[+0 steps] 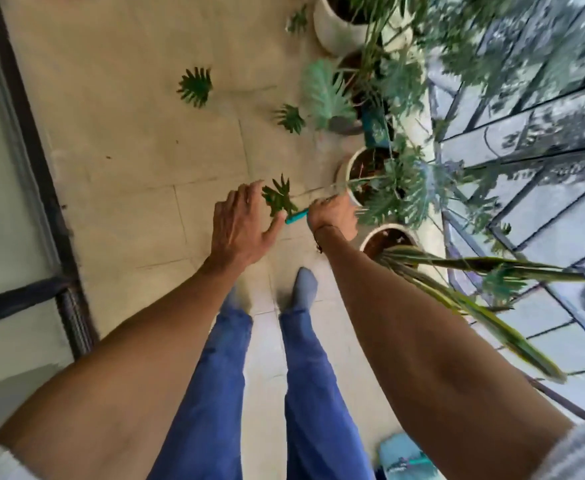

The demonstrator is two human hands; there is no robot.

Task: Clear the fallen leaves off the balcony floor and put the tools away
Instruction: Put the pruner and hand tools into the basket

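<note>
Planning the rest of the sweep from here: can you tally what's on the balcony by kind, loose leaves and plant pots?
Loose green leaves: 4
White plant pots: 3
Dark plant pot: 1, half hidden by foliage
Total: 8

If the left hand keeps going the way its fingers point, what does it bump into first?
Most likely the fallen leaf just beyond the left hand, whose straight fingers point up the floor toward it. They already look very near it, though depth is hard to judge from above.
</note>
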